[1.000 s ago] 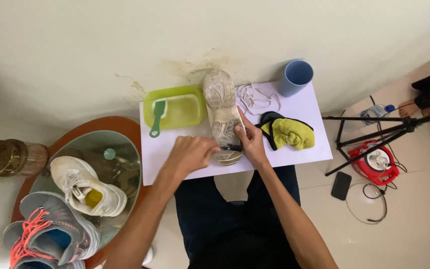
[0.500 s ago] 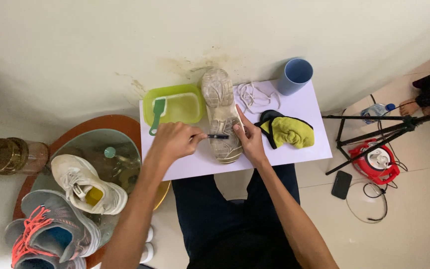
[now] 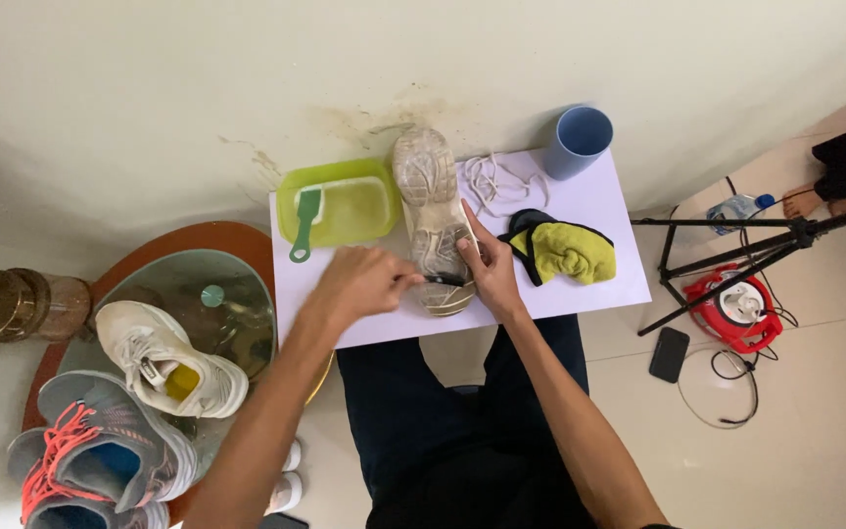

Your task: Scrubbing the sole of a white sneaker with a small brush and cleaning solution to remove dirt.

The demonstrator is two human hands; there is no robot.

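A dirty white shoe (image 3: 429, 201) lies sole-up on a small white table (image 3: 594, 211). My left hand (image 3: 362, 281) grips a small dark brush (image 3: 442, 280) whose head rests on the sole near the heel end. My right hand (image 3: 489, 271) presses against the shoe's right side and holds it steady.
A green tub (image 3: 359, 201) with a green brush (image 3: 304, 225) sits left of the shoe. White laces (image 3: 499, 181), a blue cup (image 3: 579, 140) and a yellow-black cloth (image 3: 562, 250) lie to the right. Shoes (image 3: 166, 372) rest on a glass table at the left. A tripod (image 3: 736, 257) stands to the right.
My left hand has slid the brush back and forth along the sole: up toward the middle half a second ago, now lower near the heel. My right hand stays on the shoe.
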